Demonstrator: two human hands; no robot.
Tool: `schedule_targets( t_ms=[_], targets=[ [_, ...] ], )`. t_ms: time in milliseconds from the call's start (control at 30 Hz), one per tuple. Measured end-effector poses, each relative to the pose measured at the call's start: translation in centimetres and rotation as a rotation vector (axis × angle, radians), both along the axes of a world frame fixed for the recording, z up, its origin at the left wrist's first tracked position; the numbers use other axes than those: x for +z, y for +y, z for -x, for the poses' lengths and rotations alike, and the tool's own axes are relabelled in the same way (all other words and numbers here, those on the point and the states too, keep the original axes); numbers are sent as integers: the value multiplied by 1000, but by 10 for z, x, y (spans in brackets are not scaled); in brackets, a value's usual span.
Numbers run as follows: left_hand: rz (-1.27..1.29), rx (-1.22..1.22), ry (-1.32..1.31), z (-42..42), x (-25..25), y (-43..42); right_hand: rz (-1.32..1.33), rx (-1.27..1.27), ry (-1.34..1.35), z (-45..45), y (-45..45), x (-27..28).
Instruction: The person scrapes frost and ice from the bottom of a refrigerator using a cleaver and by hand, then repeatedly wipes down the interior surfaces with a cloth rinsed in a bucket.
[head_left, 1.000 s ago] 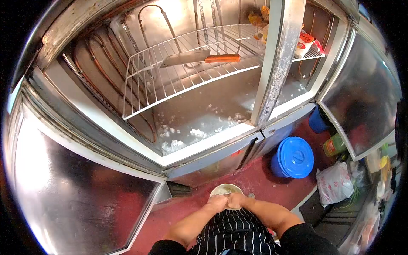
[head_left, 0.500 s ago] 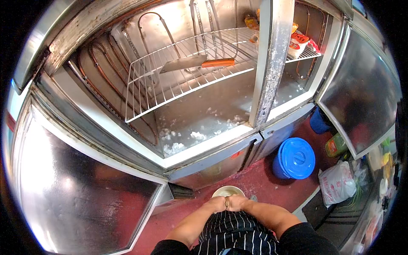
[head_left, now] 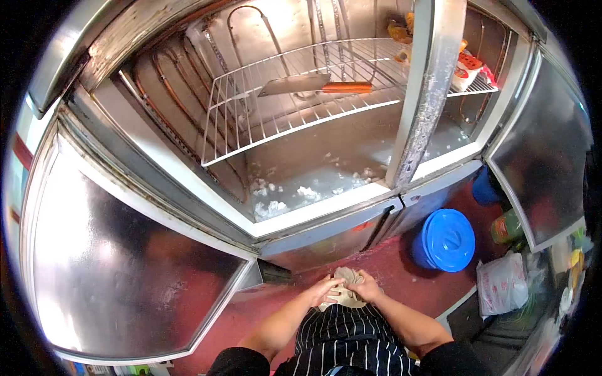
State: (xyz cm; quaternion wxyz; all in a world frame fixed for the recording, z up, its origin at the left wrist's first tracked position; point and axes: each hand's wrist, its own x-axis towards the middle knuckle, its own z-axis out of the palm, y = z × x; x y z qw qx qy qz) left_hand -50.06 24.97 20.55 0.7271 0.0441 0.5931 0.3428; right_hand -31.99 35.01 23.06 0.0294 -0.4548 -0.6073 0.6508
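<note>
Cloth: the crumpled beige cloth [head_left: 347, 274] was up between your hands, at the far edge of the pale bowl [head_left: 348, 300], in front of the fridge.
Left hand: your left hand [head_left: 324, 291] had its fingers loosely bent and partly spread over the bowl, the tips at the cloth's near left edge; you could not tell whether they gripped it.
Right hand: your right hand [head_left: 366, 289] had its fingers curled in on the cloth's right side, closed on the fabric.
Bowl: it sat low under your hands, just beyond your striped apron [head_left: 345, 332], partly covered by your fingers.
Fridge: the left door [head_left: 135, 250] and right door [head_left: 542, 150] both stood open, with a worn post [head_left: 429, 100] between the openings.
Rack: the wire rack [head_left: 276, 136] bore a cleaver [head_left: 295, 84], lying flat with its orange handle to the right; a red and white packet [head_left: 467, 72] was at the far right, beyond the post.
Ice: white lumps [head_left: 307, 193] lay scattered below the rack.
Floor: on the red floor [head_left: 401, 285], a lidded blue bucket [head_left: 450, 241] stood to your right, near a white bag [head_left: 503, 285].
</note>
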Motion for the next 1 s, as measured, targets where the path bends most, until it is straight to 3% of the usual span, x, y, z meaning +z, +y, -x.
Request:
schedule_targets(
  t_ms=[33, 133, 167, 200, 267, 333, 400, 433, 467, 500, 567, 600, 633, 667, 700, 733, 767, 800, 867, 1000],
  targets=[
    [-90, 25, -245, 1, 5, 2, 0, 10, -2, 2, 2, -2],
    [-148, 211, -389, -11, 28, 17, -415, 172, 123, 5, 8, -7],
    [-101, 279, -271, -18, 65, 22, -138, 119, 129, 9, 12, 32],
    [-102, 282, -280, -17, 61, 22, -139, 123, 120, 9, 13, 27],
    [-261, 336, -364, -9, 53, 25, 297, -125, 347, 12, 17, 20],
    [-209, 442, -354, 4, 49, 33, 388, -144, 367, 6, 23, 22],
    [-361, 386, -95, 7, 51, 33, 568, -189, 467, 2, 28, 30],
    [-365, 388, -103, 9, 62, 35, 633, -216, 495, 3, 29, 41],
    [-406, 307, 96, 10, 71, 37, 627, -218, 489, 7, 26, 41],
    [-445, 225, 295, 12, 78, 39, 475, -238, 461, 10, 24, 41],
    [-534, 244, 390, 21, 55, 49, 139, -222, 331, 14, 28, 47],
    [-619, 262, 492, 25, 42, 53, 131, -222, 324, 18, 32, 51],
    [-596, 198, 721, 30, 87, 54, 112, -333, 409, 24, 35, 56],
    [-398, 125, 711, 39, 139, 60, 95, -444, 492, 29, 38, 62],
    [-527, 285, 725, 57, 108, 66, 136, -501, 491, 33, 42, 78],
    [-590, 281, 1052, 79, 98, 70, 179, -544, 591, 39, 43, 99],
    [-448, 280, 1153, 97, 118, 74, 113, -508, 576, 36, 52, 96],
    [-586, 311, 1507, 121, 106, 76, 48, -470, 561, 34, 62, 92],
    [-632, 242, 1810, 166, 91, 82, -3, -451, 538, 40, 76, 97],
    [-438, 153, 1879, 201, 84, 87, -169, -351, 527, 65, 119, 102]
  ],
)
